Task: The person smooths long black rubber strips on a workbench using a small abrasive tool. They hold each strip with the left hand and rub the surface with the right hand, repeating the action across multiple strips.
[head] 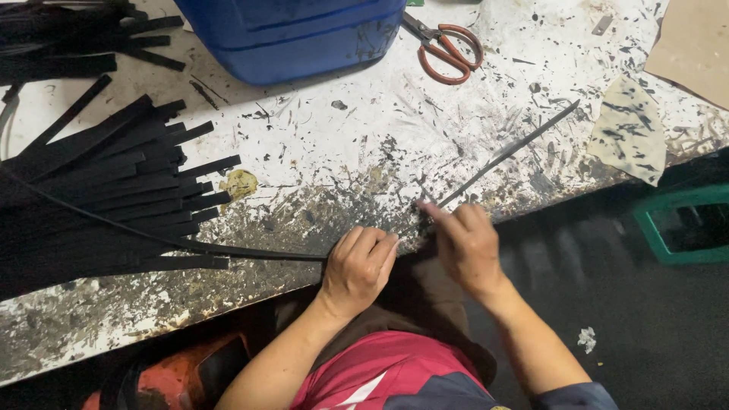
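- The paint-spattered worktop [319, 144] carries everything, its near edge just under both hands.
- A fanned pile of black strips [114, 197] lies left of the left hand, ends toward it, likely for easy picking.
- A blue container [296, 38] stands well beyond the hands.
- Orange-handled scissors [448, 49] lie beyond the right hand.
- The left hand [357, 269], curled shut, pins a thin black cord [228, 249] at the edge.
- The right hand [467, 243] pinches a thin dark strip [509, 152] by its near end, the strip slanting away up-right.
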